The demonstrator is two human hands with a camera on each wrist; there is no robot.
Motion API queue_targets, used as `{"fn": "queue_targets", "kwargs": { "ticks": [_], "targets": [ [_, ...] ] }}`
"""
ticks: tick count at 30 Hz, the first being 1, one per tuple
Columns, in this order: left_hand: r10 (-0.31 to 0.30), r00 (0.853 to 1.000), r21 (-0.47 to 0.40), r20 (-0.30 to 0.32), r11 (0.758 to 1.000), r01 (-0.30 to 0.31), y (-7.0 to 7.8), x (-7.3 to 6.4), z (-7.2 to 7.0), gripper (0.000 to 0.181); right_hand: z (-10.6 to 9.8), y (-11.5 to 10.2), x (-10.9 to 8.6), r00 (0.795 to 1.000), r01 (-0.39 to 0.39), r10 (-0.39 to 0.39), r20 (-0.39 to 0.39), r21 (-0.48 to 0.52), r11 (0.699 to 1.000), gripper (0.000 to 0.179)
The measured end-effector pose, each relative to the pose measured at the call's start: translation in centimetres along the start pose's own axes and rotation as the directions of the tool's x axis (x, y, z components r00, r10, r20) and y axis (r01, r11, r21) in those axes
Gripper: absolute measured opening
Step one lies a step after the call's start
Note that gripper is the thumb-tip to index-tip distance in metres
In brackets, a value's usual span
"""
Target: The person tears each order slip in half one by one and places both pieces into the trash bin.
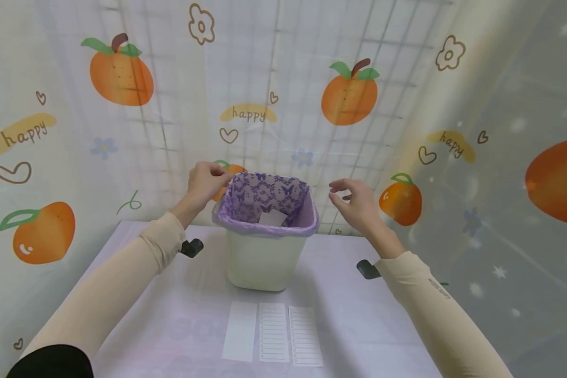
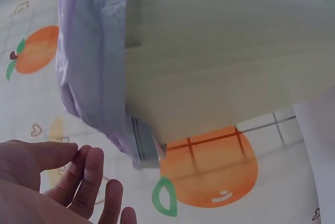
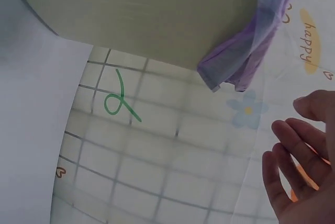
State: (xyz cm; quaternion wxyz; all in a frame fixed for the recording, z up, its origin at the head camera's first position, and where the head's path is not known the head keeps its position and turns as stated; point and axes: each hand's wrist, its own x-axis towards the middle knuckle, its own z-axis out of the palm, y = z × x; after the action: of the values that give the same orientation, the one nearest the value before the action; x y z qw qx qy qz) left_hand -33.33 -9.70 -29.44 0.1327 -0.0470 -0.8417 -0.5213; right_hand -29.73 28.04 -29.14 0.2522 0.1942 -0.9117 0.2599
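Backing it all, a thin orange-print curtain (image 1: 264,52) is hanging behind the smooth table (image 1: 373,336). The pale bin (image 1: 264,262) is standing upright around the table's 12 o'clock, looking like light, stiffish plastic; I'd be gripping under its rim at 3 and 9. Its purple butterfly-print liner (image 1: 264,229) is folding over that rim, seeming soft, slippery, easily torn, so I'd be pinching the cuff gently. Left hand (image 1: 207,181) is hovering off the rim's 10, thumb and index nearly meeting; right hand (image 1: 356,202) is hovering near 3, fingers loosely apart, both looking empty. Three flat paper strips (image 1: 273,333) are lying at 6; a white scrap (image 1: 272,217) is resting inside.
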Motion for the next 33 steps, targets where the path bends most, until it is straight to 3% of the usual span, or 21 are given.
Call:
{"fn": "queue_targets", "kwargs": {
  "ticks": [11,22,33],
  "targets": [
    [0.005,0.999,0.007,-0.05,1.0,-0.005,-2.0,0.0,-1.6,0.02,-0.2,1.7,-1.5,0.999,-0.04,0.04,-0.016,-0.018,0.999,0.025],
    [-0.045,0.999,0.05,-0.016,0.998,0.046,-4.9,-0.4,-2.1,0.024,0.7,2.8,-3.2,0.998,-0.058,0.057,-0.038,-0.007,0.998,0.023],
    [-0.038,0.999,0.106,-0.002,0.994,0.038,-7.6,-1.0,-1.8,0.026,2.6,4.1,-5.6,0.995,-0.084,0.083,-0.055,-0.016,0.996,0.023]
  ]
}}
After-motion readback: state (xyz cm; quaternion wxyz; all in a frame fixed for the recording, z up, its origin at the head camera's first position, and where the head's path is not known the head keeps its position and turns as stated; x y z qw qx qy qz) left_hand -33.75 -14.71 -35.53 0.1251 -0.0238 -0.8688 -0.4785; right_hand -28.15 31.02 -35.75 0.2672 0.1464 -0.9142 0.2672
